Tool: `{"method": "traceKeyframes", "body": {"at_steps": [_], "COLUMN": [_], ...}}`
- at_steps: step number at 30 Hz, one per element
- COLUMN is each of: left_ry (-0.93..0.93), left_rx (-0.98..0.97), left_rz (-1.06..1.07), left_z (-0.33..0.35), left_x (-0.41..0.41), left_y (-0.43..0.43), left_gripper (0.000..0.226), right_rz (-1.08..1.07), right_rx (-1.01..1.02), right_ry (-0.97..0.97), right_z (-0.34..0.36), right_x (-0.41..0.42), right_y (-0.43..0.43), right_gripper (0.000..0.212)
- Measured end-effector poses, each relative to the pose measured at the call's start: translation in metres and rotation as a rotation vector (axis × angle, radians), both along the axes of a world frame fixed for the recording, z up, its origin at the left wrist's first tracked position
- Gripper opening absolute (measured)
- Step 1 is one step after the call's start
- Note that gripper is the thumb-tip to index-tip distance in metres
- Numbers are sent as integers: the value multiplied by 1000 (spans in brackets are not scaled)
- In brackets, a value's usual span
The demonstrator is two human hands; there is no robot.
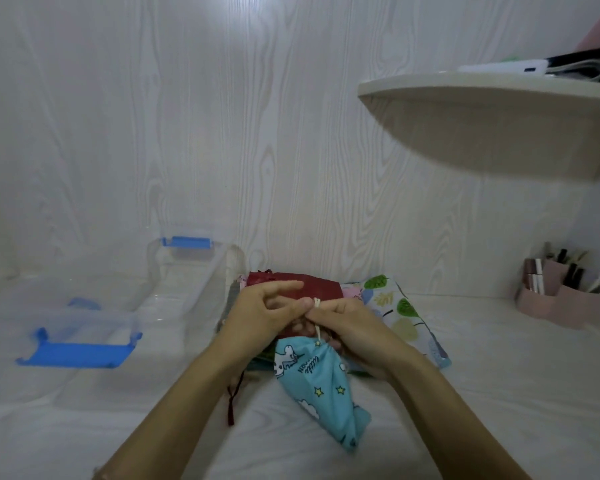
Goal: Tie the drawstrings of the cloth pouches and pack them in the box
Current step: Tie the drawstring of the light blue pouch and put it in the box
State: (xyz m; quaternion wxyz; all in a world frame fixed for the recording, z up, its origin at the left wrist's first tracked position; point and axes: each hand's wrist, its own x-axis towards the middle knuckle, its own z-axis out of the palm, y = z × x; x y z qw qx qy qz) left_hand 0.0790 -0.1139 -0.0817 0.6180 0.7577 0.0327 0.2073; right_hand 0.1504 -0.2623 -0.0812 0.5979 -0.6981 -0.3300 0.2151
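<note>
A light blue cloth pouch (321, 386) printed with dinosaurs and stars hangs below my hands, its mouth gathered at the top. A white drawstring (317, 318) runs up from its mouth. My left hand (264, 315) pinches the upper end of the cord between thumb and finger. My right hand (354, 327) holds the cord just beside it and lower down. Behind my hands lies a pile of pouches: a dark red one (312, 285) on top, a white leaf-patterned one (400, 313) to the right. A clear plastic box (191, 289) with a blue clip stands open to the left.
The box's clear lid (80, 341) with blue clips lies at the far left on the white table. A pink organiser (561, 296) with pens and tubes stands at the right. A rounded shelf (499, 119) juts out overhead on the right. A dark red cord (234, 400) dangles under my left wrist.
</note>
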Motion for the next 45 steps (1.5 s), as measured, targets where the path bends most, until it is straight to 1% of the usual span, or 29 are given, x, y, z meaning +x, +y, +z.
{"method": "traceKeyframes", "body": {"at_steps": [2,4,6,8,10,12,15,17,18,21,24,25,27,29,31,34,36,38,40,41,45], "left_ry": [40,60,78,93,95,99,118,125,128,182,252,272,296,307,316,336,343,312,263,236,126], "left_rx": [-79,-134,-136,-138,-187,-187,-154,-173,-178,-182,-209,-204,-121,-42,-46,-128,-135,-145,-206,-236,-243], "left_rz": [-52,-74,-56,-50,-67,-59,-62,-88,-101,-151,-187,-195,-195,-214,-257,-299,-341,-325,-277,-265,-299], "left_z": [2,2,1,1,2,3,3,4,5,8,9,10,9,7,3,1,1,2,3,6,12], "left_x": [-3,-5,-5,-5,-5,-6,-8,-10,-11,-12,-12,-13,-13,-13,-13,-12,-14,-15,-15,-15,-20], "left_y": [5,8,10,10,10,11,14,14,13,10,13,12,7,0,-5,-3,-5,-7,-7,-6,-10], "left_gripper": [43,47,44,39,32,29,30,32,33,38,35,31,27,25,20,31,34,34,35,32,12], "right_rz": [-27,-49,-67,-94,-89,-95,-121,-140,-144,-216,-298,-319,-326,-299,-260,-255,-255,-244,-184,-127,94], "right_rx": [-4,23,36,11,23,60,110,135,165,226,275,275,260,225,197,206,211,207,211,219,278], "right_ry": [-11,20,52,33,24,46,75,96,112,141,145,112,24,-54,-91,-112,-116,-69,41,98,226], "right_z": [-1,-1,-2,-2,-3,-4,-4,-4,-4,-3,1,3,4,3,0,2,3,5,7,10,16], "right_x": [-1,-3,-3,-3,-5,-6,-6,-6,-7,-8,-6,-5,-5,-10,-14,-16,-16,-15,-11,-9,-4], "right_y": [2,3,4,5,7,9,10,10,11,11,5,3,3,7,12,12,11,10,6,4,-5], "right_gripper": [33,31,33,33,24,17,23,17,16,22,43,43,35,26,19,22,18,16,22,25,18]}}
